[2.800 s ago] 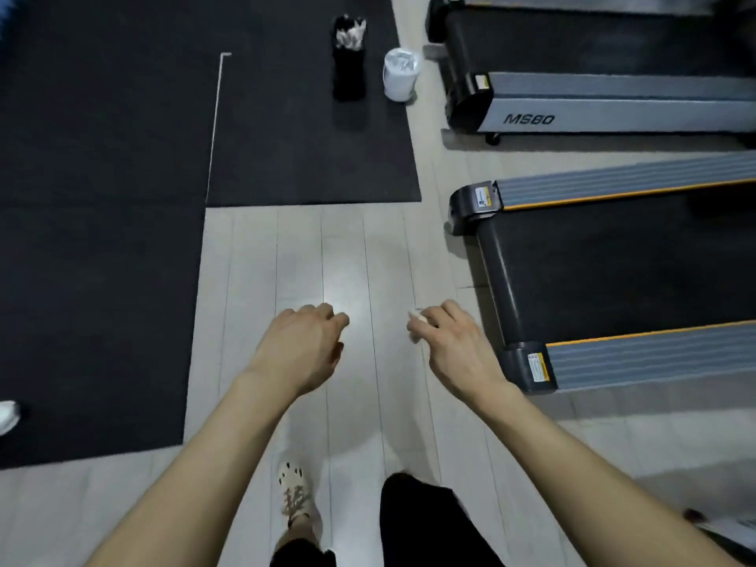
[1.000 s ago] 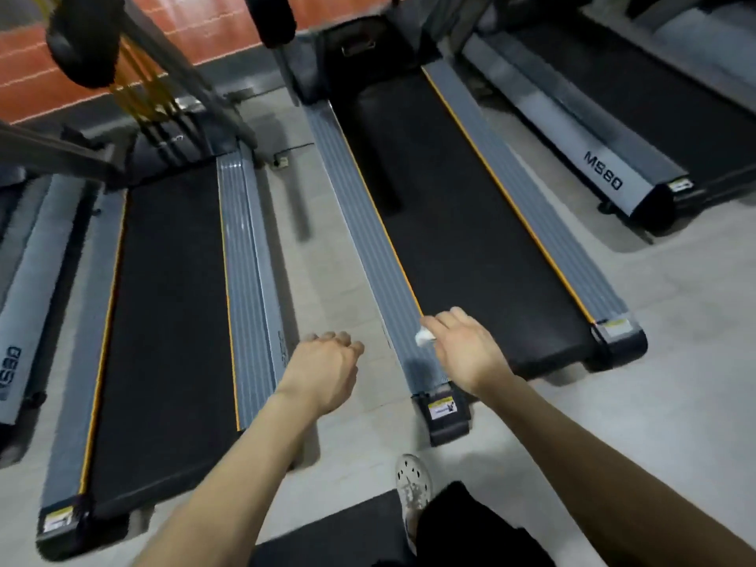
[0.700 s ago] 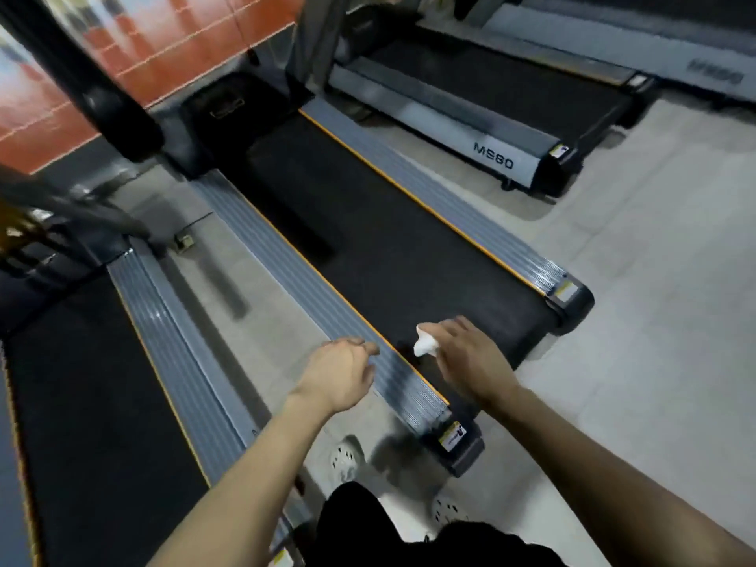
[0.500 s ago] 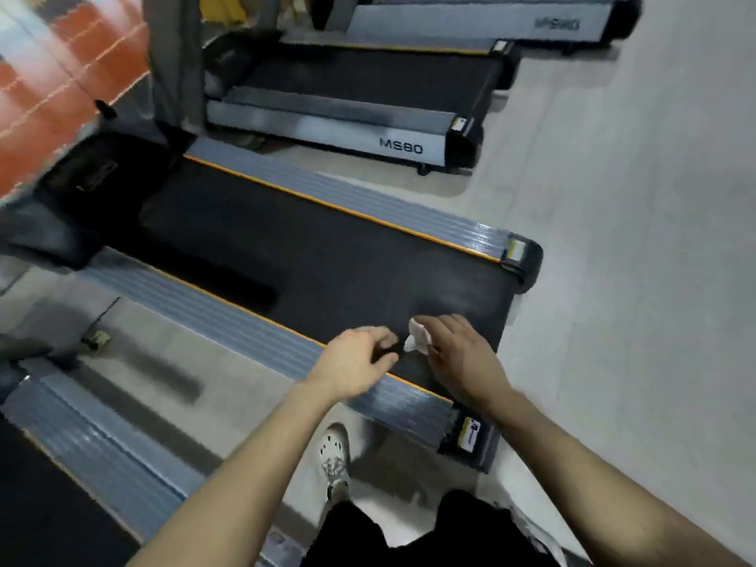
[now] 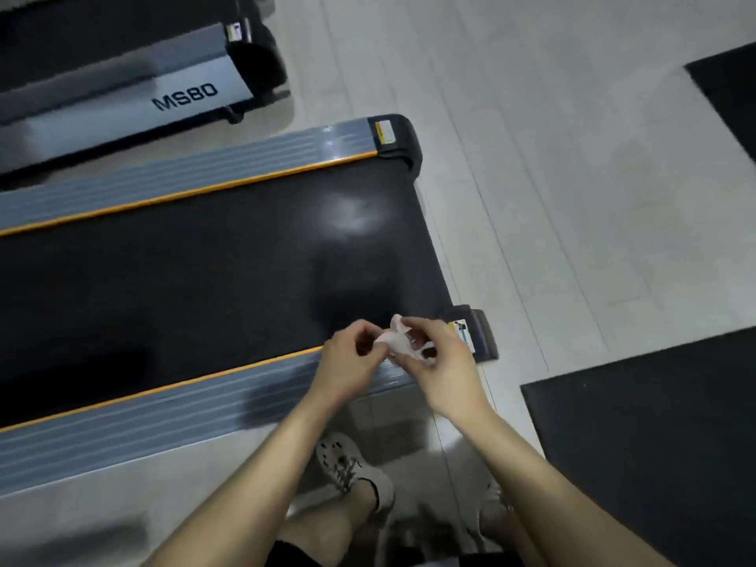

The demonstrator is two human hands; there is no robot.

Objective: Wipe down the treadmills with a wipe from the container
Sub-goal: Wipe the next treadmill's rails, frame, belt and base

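Both the left hand (image 5: 347,362) and right hand (image 5: 444,372) pinch a crumpled white wipe (image 5: 396,341) between fingertips, above the near grey side rail (image 5: 163,415) of the treadmill (image 5: 184,280).

A single head-worn camera looks steeply down from standing height, close over the person's own forearms and shoes (image 5: 355,470). It faces the rear end of a treadmill (image 5: 204,272) that crosses the frame from the left edge, with pale floor (image 5: 552,157) filling the right side. No second view shares the scene.
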